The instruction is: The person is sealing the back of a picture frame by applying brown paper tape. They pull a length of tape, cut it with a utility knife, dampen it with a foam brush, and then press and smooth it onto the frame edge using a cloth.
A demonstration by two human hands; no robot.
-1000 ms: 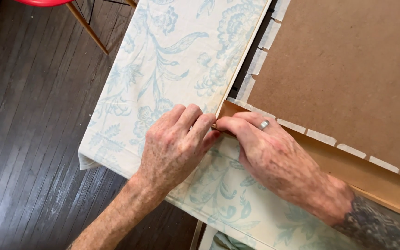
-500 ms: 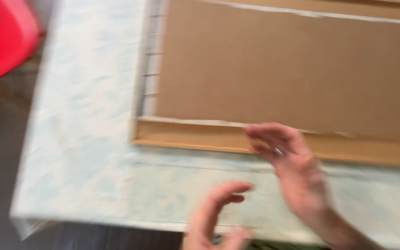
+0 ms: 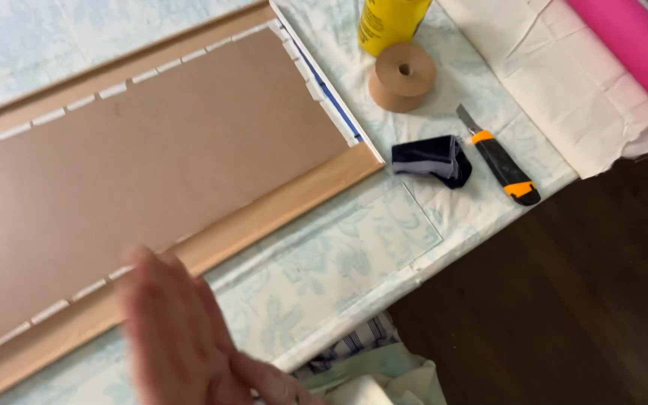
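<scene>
A view from above of a table covered with a pale blue floral cloth [image 3: 339, 262]. On it lies the back of a wooden picture frame [image 3: 279, 206], filled by a brown backing board [image 3: 151, 157]. Short white strips of tape [image 3: 50, 310] run along the board's edges, joining it to the frame on the near, far and right sides that show, so the board looks already fixed in place; the left end is out of view. One blurred hand [image 3: 181, 330] hangs over the near rail of the frame at the bottom of the picture, fingers spread flat and empty, gripping nothing; which hand it is cannot be told, and no second hand shows. To the right of the frame, well clear of the hand, lie a roll of brown paper tape [image 3: 403, 75], a yellow bottle [image 3: 388, 22], a folded dark cloth [image 3: 433, 159] and an orange and black utility knife [image 3: 500, 157]. The brown tape does not appear on the frame, so any sealing with it seems still to come.
</scene>
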